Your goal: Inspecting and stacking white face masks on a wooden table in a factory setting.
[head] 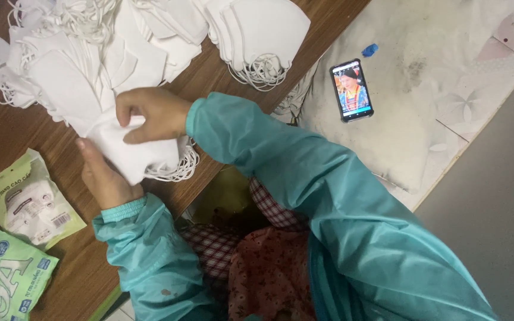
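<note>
A small stack of white masks is held over the wooden table, at its near edge. It is gripped from above by the right hand, fingers curled and pinched on the top mask, and is backed from below by the left hand, whose fingers lie hidden behind the stack (their grip cannot be told). Loose masks are piled just beyond. Two green packets lie to the left, and a phone is seen on the cloth at right.

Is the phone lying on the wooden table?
No, the phone lies off the wooden table, on a pale cushion beside it.
</note>
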